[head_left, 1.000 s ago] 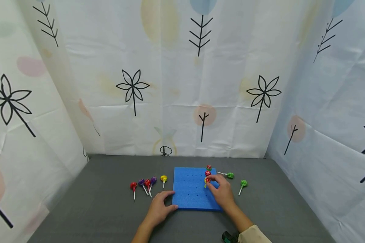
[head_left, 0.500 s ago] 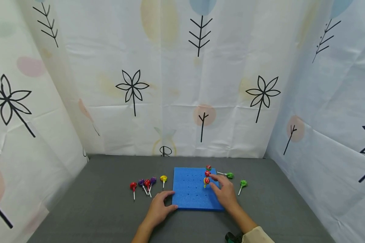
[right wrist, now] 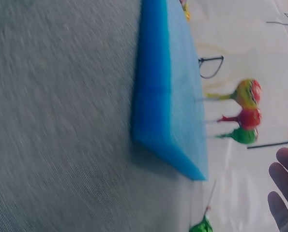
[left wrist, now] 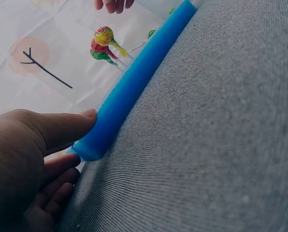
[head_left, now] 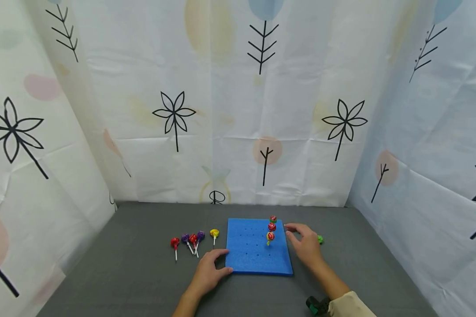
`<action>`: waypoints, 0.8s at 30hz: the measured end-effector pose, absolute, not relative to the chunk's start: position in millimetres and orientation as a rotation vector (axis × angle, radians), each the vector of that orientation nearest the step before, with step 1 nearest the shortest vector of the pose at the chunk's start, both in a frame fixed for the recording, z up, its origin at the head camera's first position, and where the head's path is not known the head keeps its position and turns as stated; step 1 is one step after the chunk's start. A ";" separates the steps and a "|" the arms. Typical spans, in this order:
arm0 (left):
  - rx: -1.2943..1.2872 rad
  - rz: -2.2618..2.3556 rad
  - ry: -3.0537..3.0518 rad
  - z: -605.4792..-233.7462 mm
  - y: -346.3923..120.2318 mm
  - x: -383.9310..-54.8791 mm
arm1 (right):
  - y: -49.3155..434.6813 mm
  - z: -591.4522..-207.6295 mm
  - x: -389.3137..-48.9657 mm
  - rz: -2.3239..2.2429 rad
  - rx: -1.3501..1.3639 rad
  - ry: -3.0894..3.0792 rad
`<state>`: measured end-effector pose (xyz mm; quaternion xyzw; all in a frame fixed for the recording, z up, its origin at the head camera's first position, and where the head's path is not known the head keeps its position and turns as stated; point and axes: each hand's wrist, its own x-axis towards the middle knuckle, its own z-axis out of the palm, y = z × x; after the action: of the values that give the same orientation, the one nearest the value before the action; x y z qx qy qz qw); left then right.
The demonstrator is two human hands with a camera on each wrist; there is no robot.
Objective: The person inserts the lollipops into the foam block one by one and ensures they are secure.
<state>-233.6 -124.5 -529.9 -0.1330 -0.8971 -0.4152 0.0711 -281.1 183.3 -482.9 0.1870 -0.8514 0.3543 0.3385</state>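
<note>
A blue foam board [head_left: 242,262] with rows of small holes lies on the table. Three lollipops stand upright along its right side: a yellow-red lollipop [head_left: 270,237] in front, a red lollipop [head_left: 272,227] behind it, and a green-red lollipop [head_left: 273,219] at the back. My left hand [head_left: 207,274] holds the board's left front corner, thumb on the front face. My right hand [head_left: 308,250] is beyond the board's right edge, fingers apart and holding nothing. A green lollipop [right wrist: 202,226] lies near it, hidden by the hand in the head view; another green lollipop [head_left: 320,239] peeks out behind the hand.
Left of the board lie a yellow lollipop [head_left: 214,233], a red lollipop [head_left: 175,243] and a cluster with two purple lollipops [head_left: 200,236] and a red one. White patterned cloth [head_left: 238,110] hangs behind and on both sides of the grey table [head_left: 143,281].
My right hand has let go of the yellow-red lollipop, which stays upright in the board, and has moved right off the board, covering the green lollipops. The left hand stays put.
</note>
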 end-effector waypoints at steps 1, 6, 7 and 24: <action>-0.401 -1.245 -2.702 -529.8 -124.4 -233.8 | 185.9 -481.2 -281.5 0.921 0.481 -2.216; -0.394 -1.260 -2.714 -531.2 -124.2 -234.5 | 198.9 -477.2 -285.6 0.913 0.452 -2.168; -0.395 -1.265 -2.711 -531.6 -124.3 -234.7 | 201.1 -476.8 -286.7 0.909 0.453 -2.156; -0.391 -1.271 -2.718 -532.8 -126.0 -236.5 | 227.4 -479.9 -296.6 0.908 0.342 -2.313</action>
<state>-236.5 -126.0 -532.8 -0.1291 -0.8968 -0.4192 0.0577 -296.6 227.4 -479.9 0.1295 -0.8764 0.3440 0.3112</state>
